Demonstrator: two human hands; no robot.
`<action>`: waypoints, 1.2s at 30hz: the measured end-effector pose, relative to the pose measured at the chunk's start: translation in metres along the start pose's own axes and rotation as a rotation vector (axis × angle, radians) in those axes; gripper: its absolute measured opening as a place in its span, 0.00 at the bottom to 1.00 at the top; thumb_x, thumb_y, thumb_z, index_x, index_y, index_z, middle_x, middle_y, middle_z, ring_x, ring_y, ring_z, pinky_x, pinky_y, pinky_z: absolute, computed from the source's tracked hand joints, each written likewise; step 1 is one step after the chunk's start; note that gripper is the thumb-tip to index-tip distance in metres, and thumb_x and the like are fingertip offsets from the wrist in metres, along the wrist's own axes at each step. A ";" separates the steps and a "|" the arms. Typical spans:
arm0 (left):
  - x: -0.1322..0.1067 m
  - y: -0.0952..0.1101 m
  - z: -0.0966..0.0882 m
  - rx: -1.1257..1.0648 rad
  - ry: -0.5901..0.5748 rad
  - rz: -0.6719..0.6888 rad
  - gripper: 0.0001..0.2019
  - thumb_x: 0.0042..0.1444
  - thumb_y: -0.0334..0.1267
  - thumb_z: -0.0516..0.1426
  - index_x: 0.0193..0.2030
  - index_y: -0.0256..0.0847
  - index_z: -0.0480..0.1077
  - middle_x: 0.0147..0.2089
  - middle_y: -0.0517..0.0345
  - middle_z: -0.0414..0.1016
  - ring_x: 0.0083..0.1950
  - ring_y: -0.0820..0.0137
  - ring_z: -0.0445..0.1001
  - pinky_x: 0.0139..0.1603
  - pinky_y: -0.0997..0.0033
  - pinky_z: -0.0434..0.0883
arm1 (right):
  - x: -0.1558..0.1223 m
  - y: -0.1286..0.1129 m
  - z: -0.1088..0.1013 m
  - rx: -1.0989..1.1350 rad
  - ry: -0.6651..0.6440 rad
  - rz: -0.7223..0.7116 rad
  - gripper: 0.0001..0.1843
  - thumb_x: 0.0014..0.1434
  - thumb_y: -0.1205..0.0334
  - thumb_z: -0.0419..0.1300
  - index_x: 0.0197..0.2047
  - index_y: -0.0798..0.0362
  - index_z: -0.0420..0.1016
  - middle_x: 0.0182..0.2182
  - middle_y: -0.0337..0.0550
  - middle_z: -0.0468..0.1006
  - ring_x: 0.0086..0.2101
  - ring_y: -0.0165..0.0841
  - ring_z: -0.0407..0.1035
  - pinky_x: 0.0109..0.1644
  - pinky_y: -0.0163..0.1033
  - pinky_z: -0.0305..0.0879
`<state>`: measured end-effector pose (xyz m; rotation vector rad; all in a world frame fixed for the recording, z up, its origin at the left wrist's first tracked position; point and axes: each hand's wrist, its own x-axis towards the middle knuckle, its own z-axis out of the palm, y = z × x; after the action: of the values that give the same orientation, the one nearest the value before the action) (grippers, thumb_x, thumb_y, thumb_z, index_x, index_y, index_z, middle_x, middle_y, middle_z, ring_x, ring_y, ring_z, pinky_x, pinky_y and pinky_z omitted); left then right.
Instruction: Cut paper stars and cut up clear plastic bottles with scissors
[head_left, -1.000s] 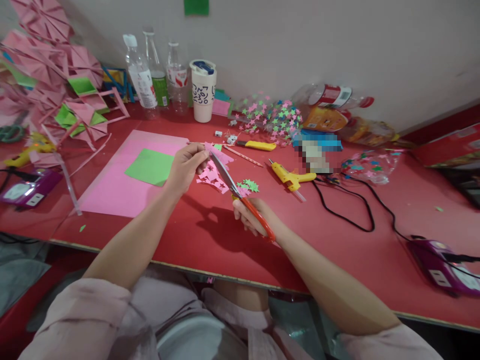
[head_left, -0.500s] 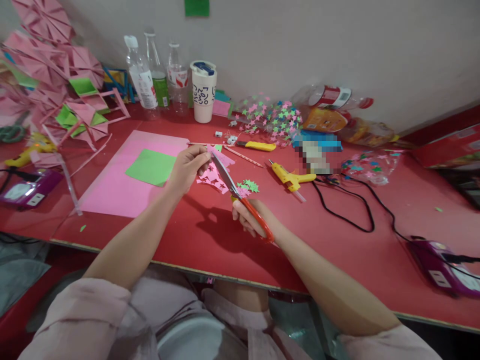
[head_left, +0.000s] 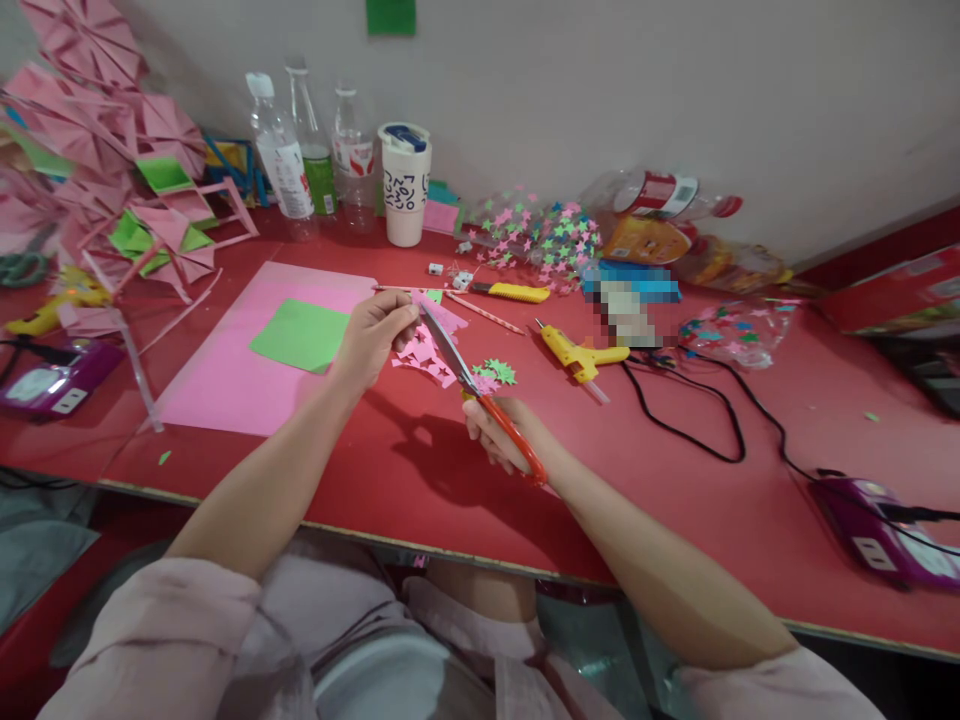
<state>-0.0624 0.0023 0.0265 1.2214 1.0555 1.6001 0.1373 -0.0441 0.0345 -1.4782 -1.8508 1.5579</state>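
In my right hand, closed round the red handles, is a pair of scissors. Its blades point up and left to the fingertips of my left hand. That hand is closed in a pinch on a piece of pink paper at the blade tips; the fingers partly hide it. Below the blades lie pink paper scraps with star-shaped holes. Small green stars and pink stars sit in a pile just right of the scissors. A green paper square rests on a pink sheet to the left.
A yellow glue gun and a yellow cutter knife lie beyond my right hand. Bottles and a white cup stand by the wall. Pink folded-paper work fills the left. Black cable and purple power box are at right.
The view has shifted very slightly. Both hands and the scissors keep nearly the same place, with the blades still at my left fingertips.
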 end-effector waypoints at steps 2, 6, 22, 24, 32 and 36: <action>0.000 0.000 0.000 0.001 0.004 -0.005 0.10 0.50 0.30 0.55 0.19 0.39 0.63 0.17 0.66 0.62 0.17 0.84 0.58 0.16 0.83 0.56 | 0.000 -0.001 0.000 0.002 0.002 0.011 0.26 0.57 0.38 0.53 0.22 0.51 0.60 0.08 0.28 0.56 0.08 0.22 0.53 0.12 0.28 0.50; 0.000 -0.001 0.000 0.000 0.009 -0.014 0.10 0.50 0.30 0.55 0.20 0.39 0.63 0.17 0.66 0.62 0.17 0.84 0.59 0.16 0.83 0.56 | 0.000 -0.002 0.000 0.000 0.014 0.020 0.25 0.56 0.38 0.54 0.22 0.51 0.60 0.08 0.28 0.57 0.08 0.22 0.54 0.12 0.28 0.50; 0.000 -0.001 -0.001 -0.039 -0.017 -0.026 0.09 0.50 0.32 0.55 0.21 0.39 0.64 0.17 0.65 0.64 0.17 0.83 0.60 0.16 0.82 0.58 | 0.001 0.002 -0.002 0.038 -0.007 -0.003 0.26 0.55 0.36 0.54 0.22 0.51 0.60 0.07 0.27 0.56 0.08 0.22 0.53 0.13 0.29 0.53; 0.000 -0.001 -0.003 -0.033 -0.021 -0.014 0.08 0.50 0.32 0.55 0.21 0.39 0.65 0.17 0.65 0.65 0.17 0.83 0.61 0.17 0.82 0.58 | 0.003 0.004 -0.002 0.056 -0.028 0.009 0.27 0.54 0.35 0.54 0.22 0.51 0.60 0.07 0.27 0.55 0.08 0.22 0.52 0.14 0.30 0.55; 0.001 0.000 -0.001 -0.038 0.012 0.019 0.06 0.48 0.31 0.57 0.22 0.39 0.66 0.18 0.66 0.65 0.17 0.83 0.61 0.17 0.82 0.58 | 0.011 0.011 -0.005 0.024 -0.051 0.033 0.28 0.54 0.34 0.53 0.22 0.52 0.62 0.07 0.27 0.55 0.08 0.22 0.53 0.15 0.31 0.58; -0.002 0.001 0.002 -0.037 0.003 0.016 0.06 0.48 0.31 0.56 0.23 0.39 0.66 0.17 0.66 0.64 0.18 0.83 0.60 0.17 0.82 0.58 | 0.010 0.013 -0.005 0.042 -0.078 -0.030 0.28 0.55 0.34 0.51 0.23 0.52 0.63 0.07 0.27 0.56 0.09 0.23 0.54 0.18 0.33 0.61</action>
<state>-0.0602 0.0001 0.0271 1.2058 1.0161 1.6273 0.1436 -0.0347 0.0215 -1.3842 -1.8614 1.6520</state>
